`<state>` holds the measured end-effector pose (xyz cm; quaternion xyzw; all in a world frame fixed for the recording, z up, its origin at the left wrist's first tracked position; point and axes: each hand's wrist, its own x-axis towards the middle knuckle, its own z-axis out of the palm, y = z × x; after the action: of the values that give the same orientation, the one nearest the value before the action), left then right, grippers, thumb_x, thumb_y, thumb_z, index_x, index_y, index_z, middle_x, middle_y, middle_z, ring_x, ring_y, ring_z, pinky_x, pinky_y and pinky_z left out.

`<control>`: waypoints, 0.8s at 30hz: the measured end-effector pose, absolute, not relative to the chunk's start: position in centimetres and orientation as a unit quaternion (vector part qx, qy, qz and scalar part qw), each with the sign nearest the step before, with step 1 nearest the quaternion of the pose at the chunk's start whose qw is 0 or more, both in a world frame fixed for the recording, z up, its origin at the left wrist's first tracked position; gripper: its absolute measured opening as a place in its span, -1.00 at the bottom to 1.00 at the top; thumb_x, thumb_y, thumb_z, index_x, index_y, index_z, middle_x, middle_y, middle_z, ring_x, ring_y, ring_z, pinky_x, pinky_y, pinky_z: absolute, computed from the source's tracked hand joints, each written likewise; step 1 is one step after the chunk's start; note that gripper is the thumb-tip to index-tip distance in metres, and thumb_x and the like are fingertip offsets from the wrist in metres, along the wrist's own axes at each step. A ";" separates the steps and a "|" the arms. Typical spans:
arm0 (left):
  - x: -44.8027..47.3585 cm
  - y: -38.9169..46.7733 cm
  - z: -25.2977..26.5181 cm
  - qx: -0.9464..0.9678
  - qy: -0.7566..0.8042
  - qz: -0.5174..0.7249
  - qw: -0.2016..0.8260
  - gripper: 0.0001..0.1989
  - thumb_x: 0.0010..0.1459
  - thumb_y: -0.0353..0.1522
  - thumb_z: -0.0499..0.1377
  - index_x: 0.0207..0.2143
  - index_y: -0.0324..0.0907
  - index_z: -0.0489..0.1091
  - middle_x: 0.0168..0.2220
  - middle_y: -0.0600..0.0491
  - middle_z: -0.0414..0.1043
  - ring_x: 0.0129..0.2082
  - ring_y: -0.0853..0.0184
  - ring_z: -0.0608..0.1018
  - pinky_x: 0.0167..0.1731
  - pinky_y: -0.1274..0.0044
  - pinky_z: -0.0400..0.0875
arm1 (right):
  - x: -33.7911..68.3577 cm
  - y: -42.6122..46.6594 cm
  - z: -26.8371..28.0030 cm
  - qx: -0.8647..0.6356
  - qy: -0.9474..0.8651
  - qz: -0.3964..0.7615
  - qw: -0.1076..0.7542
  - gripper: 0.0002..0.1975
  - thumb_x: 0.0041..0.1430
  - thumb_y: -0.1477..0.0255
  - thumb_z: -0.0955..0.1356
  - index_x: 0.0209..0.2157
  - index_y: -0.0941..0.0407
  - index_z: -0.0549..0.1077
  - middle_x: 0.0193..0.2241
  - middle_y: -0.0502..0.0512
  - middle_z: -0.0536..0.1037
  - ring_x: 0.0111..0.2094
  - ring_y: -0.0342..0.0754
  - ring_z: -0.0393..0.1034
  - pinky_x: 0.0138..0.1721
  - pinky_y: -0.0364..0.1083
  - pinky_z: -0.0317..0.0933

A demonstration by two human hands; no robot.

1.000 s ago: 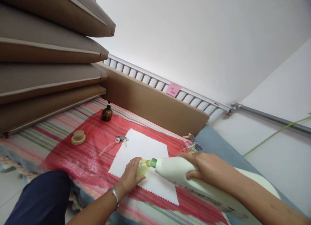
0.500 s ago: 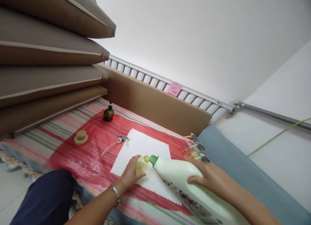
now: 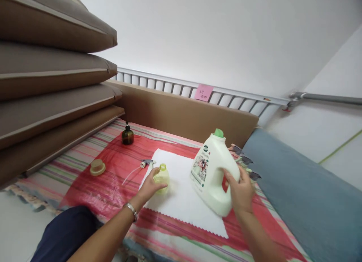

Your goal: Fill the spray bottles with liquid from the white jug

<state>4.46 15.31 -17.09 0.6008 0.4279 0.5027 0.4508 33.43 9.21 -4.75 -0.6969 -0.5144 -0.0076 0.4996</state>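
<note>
While the right hand (image 3: pixel 240 188) wraps its fingers round the handle of the white jug (image 3: pixel 213 171), the jug stands nearly upright on the white cloth (image 3: pixel 183 196), green cap at twelve o'clock, long axis leaning slightly toward one o'clock; the small yellow bottle (image 3: pixel 162 176) sits at nine o'clock from the jug, near but apart, its open mouth up; the left hand (image 3: pixel 149 184) curls round the bottle's base, thumb and fingers closed on it; the loose spray head (image 3: pixel 145 163) lies at eleven o'clock from that hand, just beside the cloth's edge.

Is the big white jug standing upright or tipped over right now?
Roughly upright: the white jug stands on the white cloth, green cap on top, right hand gripping its handle.
</note>
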 end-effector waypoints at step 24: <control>-0.8 24.5 -14.3 0.658 0.718 0.164 0.157 -0.75 0.13 -0.30 0.13 -0.18 -0.27 0.37 -0.13 -0.08 0.41 -0.11 0.21 0.45 -0.10 0.27 0.32 | 34.6 7.9 -10.2 -0.678 -0.475 0.052 0.559 -0.29 0.03 0.00 0.21 0.11 0.17 0.16 -0.07 0.31 0.40 -0.08 0.23 0.32 -0.05 0.22 0.17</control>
<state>-0.76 24.47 -14.29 0.6585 0.7176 0.1641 0.1567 34.57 7.92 -10.17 -0.6775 -0.4751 0.0516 0.5591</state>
